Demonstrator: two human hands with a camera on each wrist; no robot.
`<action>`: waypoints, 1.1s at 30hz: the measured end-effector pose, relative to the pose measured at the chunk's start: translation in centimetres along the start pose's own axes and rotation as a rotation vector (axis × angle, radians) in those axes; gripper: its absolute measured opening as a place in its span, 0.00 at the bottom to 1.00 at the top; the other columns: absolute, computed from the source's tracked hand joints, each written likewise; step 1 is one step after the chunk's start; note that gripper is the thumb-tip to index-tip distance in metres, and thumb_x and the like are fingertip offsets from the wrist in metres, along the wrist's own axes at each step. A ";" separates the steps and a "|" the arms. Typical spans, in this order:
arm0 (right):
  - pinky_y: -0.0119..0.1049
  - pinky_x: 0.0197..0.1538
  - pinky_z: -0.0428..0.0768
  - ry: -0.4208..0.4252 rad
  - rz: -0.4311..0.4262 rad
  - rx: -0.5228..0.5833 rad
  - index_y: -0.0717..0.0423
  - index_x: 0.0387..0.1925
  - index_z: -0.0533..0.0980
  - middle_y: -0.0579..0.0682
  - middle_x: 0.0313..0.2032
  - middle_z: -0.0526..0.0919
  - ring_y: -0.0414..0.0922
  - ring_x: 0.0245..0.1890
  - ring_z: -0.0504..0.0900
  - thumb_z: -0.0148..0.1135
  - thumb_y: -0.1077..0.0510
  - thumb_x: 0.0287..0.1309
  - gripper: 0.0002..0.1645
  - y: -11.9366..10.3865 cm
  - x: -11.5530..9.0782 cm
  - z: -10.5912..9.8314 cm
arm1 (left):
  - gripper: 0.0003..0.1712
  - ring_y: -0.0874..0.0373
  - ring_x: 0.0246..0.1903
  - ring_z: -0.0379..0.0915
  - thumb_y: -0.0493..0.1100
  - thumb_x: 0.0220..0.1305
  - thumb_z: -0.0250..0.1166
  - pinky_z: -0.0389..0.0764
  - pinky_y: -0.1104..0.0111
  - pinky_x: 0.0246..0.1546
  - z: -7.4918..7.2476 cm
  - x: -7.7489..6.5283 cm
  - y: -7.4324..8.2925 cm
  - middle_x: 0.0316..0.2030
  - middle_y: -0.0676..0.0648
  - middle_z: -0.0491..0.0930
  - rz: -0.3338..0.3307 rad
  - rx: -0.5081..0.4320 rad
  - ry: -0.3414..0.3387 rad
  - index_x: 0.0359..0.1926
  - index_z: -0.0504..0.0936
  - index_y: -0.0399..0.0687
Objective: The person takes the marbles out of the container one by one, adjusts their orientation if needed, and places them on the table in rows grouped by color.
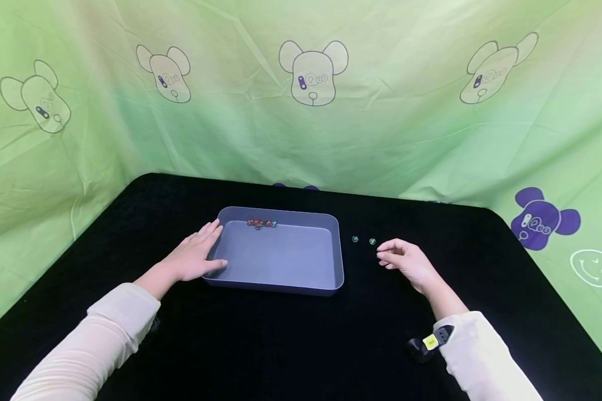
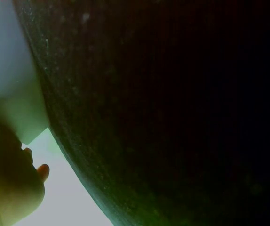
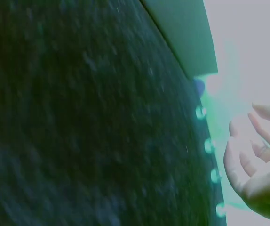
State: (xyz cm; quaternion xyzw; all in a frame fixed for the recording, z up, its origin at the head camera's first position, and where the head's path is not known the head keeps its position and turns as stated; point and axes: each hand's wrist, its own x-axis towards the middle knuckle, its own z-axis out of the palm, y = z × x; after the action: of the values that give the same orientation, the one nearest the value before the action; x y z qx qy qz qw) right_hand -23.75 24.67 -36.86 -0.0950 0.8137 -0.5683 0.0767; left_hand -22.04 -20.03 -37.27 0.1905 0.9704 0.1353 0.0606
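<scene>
A shallow grey-blue tray (image 1: 281, 262) lies on the black cloth. Inside, by its far wall, sits a cluster of several reddish and green marbles (image 1: 261, 223). My left hand (image 1: 193, 253) rests on the tray's left rim, fingers straight and thumb spread. To the right of the tray, two clear-green marbles (image 1: 363, 240) lie on the cloth. My right hand (image 1: 403, 260) hovers just right of them with loosely bent fingers. In the right wrist view, several marbles (image 3: 209, 145) stand in a row beside this hand (image 3: 259, 165), and no marble shows between its fingers.
Black cloth (image 1: 291, 340) covers the table. A green printed curtain (image 1: 241, 133) surrounds the far and side edges. A dark strap device with a yellow label (image 1: 430, 341) is at the right sleeve. The left wrist view is mostly dark.
</scene>
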 end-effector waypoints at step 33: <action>0.32 0.32 0.75 -0.094 -0.081 0.148 0.73 0.35 0.69 0.45 0.26 0.77 0.41 0.27 0.78 0.55 0.69 0.49 0.11 -3.5 0.6 5.1 | 0.46 0.46 0.63 0.33 0.60 0.56 0.52 0.44 0.52 0.57 -0.1 0.1 0.0 0.65 0.41 0.39 0.005 -0.002 0.006 0.64 0.45 0.36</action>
State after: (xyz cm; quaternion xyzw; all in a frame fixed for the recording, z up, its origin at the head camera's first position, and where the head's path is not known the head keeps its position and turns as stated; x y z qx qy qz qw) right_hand -22.88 18.69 -35.33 -0.1486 0.7604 -0.6245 0.0986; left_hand -22.13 -20.05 -37.22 0.1925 0.9700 0.1370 0.0575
